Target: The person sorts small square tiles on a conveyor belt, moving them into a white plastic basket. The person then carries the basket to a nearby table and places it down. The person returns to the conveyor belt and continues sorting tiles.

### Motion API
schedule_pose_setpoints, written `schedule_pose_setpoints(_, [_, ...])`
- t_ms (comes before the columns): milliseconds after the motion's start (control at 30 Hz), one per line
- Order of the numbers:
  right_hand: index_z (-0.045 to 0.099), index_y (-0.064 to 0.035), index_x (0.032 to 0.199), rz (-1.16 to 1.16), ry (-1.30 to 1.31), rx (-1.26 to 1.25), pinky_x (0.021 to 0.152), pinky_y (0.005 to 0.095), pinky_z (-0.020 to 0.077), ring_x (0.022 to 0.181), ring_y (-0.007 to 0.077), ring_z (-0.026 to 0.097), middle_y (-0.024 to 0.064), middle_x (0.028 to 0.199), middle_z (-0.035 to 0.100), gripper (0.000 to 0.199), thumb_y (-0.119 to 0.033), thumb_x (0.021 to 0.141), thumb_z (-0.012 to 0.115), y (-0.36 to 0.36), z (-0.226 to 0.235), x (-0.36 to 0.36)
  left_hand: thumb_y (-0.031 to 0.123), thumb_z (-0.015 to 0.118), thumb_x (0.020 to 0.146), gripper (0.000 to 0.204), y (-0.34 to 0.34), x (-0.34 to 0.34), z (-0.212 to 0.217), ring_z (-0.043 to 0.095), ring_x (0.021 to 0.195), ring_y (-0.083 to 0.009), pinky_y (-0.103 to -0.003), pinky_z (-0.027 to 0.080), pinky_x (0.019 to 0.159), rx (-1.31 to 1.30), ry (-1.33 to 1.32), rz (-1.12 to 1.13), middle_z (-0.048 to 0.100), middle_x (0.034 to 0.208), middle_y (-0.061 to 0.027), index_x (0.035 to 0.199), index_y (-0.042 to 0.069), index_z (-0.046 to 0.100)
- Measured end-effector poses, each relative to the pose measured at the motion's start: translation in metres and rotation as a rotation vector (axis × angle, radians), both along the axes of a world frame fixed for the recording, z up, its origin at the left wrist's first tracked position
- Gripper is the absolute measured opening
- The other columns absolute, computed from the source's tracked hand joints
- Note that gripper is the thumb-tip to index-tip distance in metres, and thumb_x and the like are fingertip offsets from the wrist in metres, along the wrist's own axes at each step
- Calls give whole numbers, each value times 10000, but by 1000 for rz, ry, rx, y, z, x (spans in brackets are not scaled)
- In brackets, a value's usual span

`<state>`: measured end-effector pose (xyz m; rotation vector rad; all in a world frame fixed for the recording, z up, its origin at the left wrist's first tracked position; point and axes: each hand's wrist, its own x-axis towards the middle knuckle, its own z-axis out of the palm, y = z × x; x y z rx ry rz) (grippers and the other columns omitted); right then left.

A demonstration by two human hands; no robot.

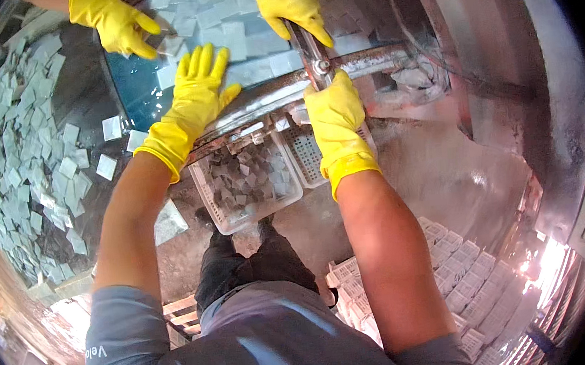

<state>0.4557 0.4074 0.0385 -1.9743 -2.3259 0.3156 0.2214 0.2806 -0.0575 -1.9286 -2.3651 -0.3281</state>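
Two yellow-gloved hands at the near edge of a blue tray (130, 92): left hand (194, 93) spread flat beside pale square tiles (233, 37), right hand (333, 112) clenched around a metal lever (309, 50). Opposite, another person's gloved hands (115, 20), arms cut off. Below, white basket (246, 180) of greyish pieces, partly hidden under the rim.

A co-worker's gloved hands (115, 20) and loose tiles (220, 20) crowd the tray (136, 92).
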Motion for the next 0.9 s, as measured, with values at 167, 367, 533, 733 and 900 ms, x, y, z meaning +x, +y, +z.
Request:
schedule_pose_setpoints(167, [658,-56,1289,-61,5,-113,955,532,578,1123,418,728,223,1205,755,631,-436,818,838,2,12,-2,553,734,907,857,22,26,-5,441,1438,-520,-611,275,1246,207,-91,249,497,1545,-316,1537,19,503])
schedule_pose_setpoints(367, [670,-85,1245,-25,27,-34,910,527,591,1087,419,739,202,1207,754,588,-480,840,831,7,-1,4,495,805,845,895,5,70,12,427,1434,-558,-631,313,1222,106,-170,22,457,1567,-340,1538,16,501])
schedule_pose_setpoints(533, [650,-63,1343,-71,6,-96,970,530,563,1135,414,714,231,1233,734,669,-451,826,823,4,-1,4,493,809,847,877,33,22,17,468,1417,-516,-619,325,1213,216,-142,-55,471,1574,-310,1543,49,513])
schedule_pose_setpoints(733, [630,-86,1381,-104,41,-194,932,533,577,1085,412,735,211,1176,754,706,-442,808,838,3,18,-2,618,667,946,873,103,-17,-13,426,1452,-535,-639,260,1234,138,4,218,470,1579,-341,1565,26,496])
schedule_pose_setpoints(900, [635,-80,1367,-112,39,-178,904,530,589,1054,418,745,214,1146,764,707,-431,793,852,7,8,0,619,695,917,935,100,23,-17,415,1437,-582,-652,279,1222,181,18,122,472,1532,-395,1539,-47,492])
